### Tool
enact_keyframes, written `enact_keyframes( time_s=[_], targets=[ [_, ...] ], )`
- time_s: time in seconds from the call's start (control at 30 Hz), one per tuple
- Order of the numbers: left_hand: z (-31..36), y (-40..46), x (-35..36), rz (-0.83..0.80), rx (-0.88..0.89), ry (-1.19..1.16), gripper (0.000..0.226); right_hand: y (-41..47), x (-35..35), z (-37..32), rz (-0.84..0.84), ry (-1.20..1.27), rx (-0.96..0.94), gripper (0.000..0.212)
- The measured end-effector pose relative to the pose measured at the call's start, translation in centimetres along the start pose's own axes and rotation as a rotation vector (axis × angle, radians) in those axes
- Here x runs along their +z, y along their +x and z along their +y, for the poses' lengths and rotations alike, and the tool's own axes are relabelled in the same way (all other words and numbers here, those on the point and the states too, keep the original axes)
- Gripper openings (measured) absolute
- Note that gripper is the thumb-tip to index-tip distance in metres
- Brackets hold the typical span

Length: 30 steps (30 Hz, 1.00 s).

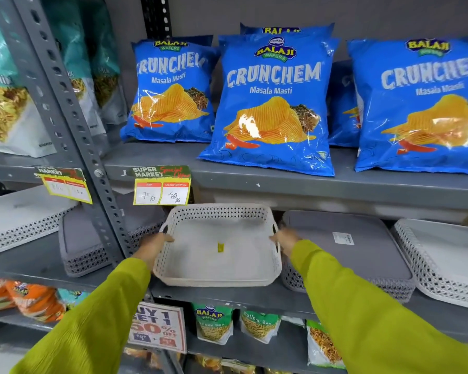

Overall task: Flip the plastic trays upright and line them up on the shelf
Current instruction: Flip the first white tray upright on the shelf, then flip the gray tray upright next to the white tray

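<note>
An off-white perforated plastic tray [189,260] sits upright on the grey shelf [227,296], open side up, with a small yellow sticker inside. My left hand [154,245] grips its left handle and my right hand [284,238] grips its right handle. To its right a grey tray [362,252] lies upside down with a white label on its base. Further right a white tray [449,260] also lies upside down. Left of the upright post, a grey tray [79,238] and a white tray [16,220] lie upside down.
A perforated grey steel post [73,136] stands just left of my left hand. The shelf above carries blue chip bags [273,103] and hanging price tags [161,188]. Snack packets [214,323] and a promo sign [157,327] fill the shelf below.
</note>
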<state>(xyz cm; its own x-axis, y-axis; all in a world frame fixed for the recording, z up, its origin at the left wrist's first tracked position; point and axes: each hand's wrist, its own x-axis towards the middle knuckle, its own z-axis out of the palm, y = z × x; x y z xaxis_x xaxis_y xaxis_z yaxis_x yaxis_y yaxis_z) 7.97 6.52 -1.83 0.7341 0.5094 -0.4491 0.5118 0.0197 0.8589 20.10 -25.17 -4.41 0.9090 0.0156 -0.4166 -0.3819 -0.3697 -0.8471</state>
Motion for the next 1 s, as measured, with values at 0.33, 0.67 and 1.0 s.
enact_keyframes(
  time_s=[0.33,0.67,1.0],
  targets=[
    [0.6,-4.7,7.6,0.314,0.614,0.477,0.054,-4.6,-5.7,1.3,0.291,-0.169,-0.382,0.04],
    [1.8,-10.8,26.0,-0.36,0.791,0.48,0.045,-7.3,-21.2,6.6,0.447,-0.538,0.011,0.053],
    [3.0,-8.4,32.9,-0.235,0.118,0.13,0.116,-4.0,-26.3,9.2,0.148,-0.254,0.183,0.06]
  ],
)
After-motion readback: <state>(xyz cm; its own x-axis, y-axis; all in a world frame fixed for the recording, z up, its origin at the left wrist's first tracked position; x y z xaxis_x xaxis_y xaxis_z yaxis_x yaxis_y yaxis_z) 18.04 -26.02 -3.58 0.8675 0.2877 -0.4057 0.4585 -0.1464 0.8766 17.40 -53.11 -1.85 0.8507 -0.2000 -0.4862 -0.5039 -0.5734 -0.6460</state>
